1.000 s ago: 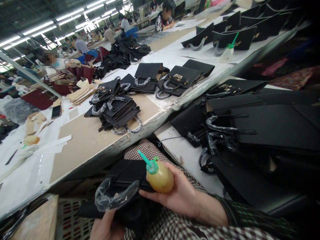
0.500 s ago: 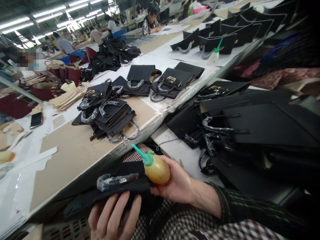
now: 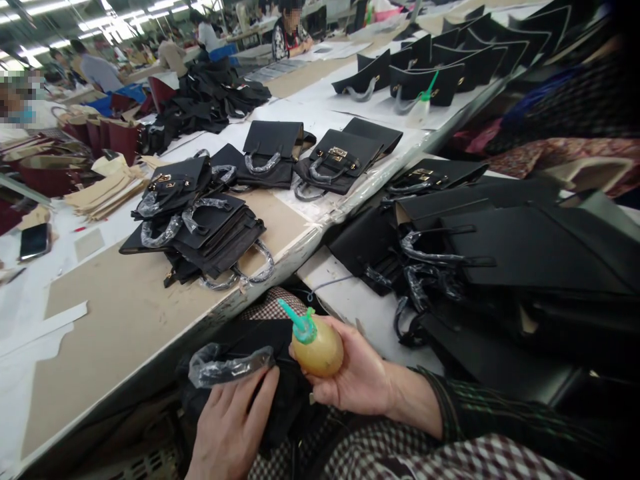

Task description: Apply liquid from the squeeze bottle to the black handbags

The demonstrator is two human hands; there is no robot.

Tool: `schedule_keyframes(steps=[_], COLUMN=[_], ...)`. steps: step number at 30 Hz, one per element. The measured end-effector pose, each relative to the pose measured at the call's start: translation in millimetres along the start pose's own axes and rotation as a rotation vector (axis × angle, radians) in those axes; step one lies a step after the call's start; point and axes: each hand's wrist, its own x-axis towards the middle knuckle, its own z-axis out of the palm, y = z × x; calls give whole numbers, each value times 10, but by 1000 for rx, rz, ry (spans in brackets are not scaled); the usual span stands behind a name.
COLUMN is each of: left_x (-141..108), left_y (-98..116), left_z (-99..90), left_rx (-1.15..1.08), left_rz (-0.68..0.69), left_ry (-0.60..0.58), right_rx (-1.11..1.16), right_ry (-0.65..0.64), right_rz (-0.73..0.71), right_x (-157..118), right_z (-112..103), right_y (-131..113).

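In my lap lies a black handbag (image 3: 250, 333) with a handle (image 3: 220, 371) wrapped in clear plastic. My left hand (image 3: 235, 413) grips the bag just below that handle, its fingers close together and the fingertips partly hidden against the dark material. My right hand (image 3: 363, 373) is wrapped round a squeeze bottle (image 3: 320, 347) of yellowish liquid, probably glue. The bottle tilts so that its green nozzle (image 3: 295, 317) points up and to the left, apart from the bag.
On the worktable (image 3: 125, 307) is a pile of black handbags (image 3: 215, 230); more bags (image 3: 345, 157) lie behind it. A side table at right carries large black bag pieces (image 3: 530, 247). Far back stand upright black panels (image 3: 430, 83). A phone (image 3: 35, 240) lies at left; co-workers sit beyond.
My left hand has moved up the bag toward the handle, and the bag has shifted in my lap. The bottle has dropped slightly in my right hand's grip. The view has turned slightly.
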Motion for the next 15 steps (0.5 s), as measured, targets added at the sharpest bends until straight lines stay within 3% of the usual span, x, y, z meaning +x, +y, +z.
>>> schedule_keyframes(steps=[4,7,10,15], left_x=[-53,-54,5,39], left_y=[-50,-96,-127,-255], left_z=[128,131,58,-209], left_rx=[-14,-58,-94,-140], left_rz=[-55,18,93,35], left_ry=[-36,-46,-51,-135], right_rx=[30,46,18,-97], right_ry=[-17,-42,-110,-155], right_rz=[10,26,41,44], right_x=[-16,-49,-96,-279], right_z=[-43,-47,-36,99], right_y=[0,5,8,-68])
